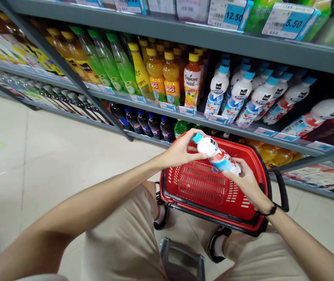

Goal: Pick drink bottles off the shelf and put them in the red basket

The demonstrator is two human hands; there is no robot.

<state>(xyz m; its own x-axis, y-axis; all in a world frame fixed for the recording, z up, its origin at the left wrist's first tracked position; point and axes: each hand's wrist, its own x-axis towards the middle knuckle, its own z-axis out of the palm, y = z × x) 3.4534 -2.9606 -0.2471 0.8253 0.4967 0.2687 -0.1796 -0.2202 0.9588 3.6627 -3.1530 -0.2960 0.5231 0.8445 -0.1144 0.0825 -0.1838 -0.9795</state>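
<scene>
Over the red shopping basket (184,205), a white drink bottle (221,158) with a light blue cap and a red and blue label is tilted between my two hands. My left hand (184,146) grips it near the neck and cap, thumb below and fingers above. Around the base of the bottle, my right hand (247,177) is closed. Through the slotted bottom of the basket only red plastic shows; the part right beneath the bottle is hidden.
On the shelf (169,23) ahead stand similar blue-capped bottles (241,91), a Tropicana bottle (192,78) and orange Qoo bottles (171,80). Pepsi bottles (154,125) fill the lower shelf. The basket's black handle (282,191) sticks out right. A grey stool (182,253) stands between my legs.
</scene>
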